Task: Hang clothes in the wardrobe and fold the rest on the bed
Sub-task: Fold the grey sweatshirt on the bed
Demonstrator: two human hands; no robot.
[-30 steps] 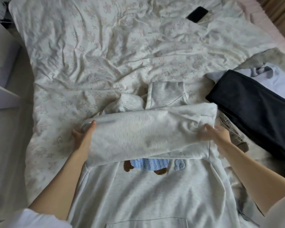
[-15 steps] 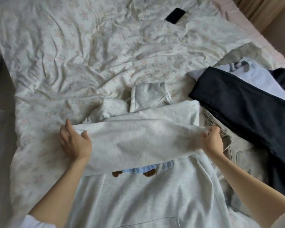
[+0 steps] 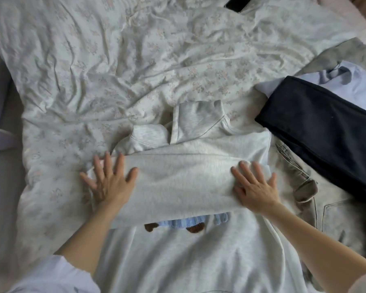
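A light grey hoodie [image 3: 184,256] lies face up on the bed, its hood [image 3: 197,121] pointing away from me. Both sleeves are folded across the chest in a band [image 3: 182,180] that half covers a blue and brown bear patch [image 3: 178,224]. My left hand [image 3: 108,182] presses flat on the band's left end with fingers spread. At the band's right end my right hand [image 3: 256,187] lies flat too, fingers straight.
The floral duvet [image 3: 135,60] covers the bed. At the right lie a folded dark garment [image 3: 325,132], a pale lilac one [image 3: 351,81] beneath it, and beige trousers [image 3: 325,208]. A black phone [image 3: 238,3] sits at the far edge. The bed's left edge drops to the floor [image 3: 0,187].
Both hands have let go of the sleeve ends they were gripping and now lie flat on the folded band. The head camera has moved closer.
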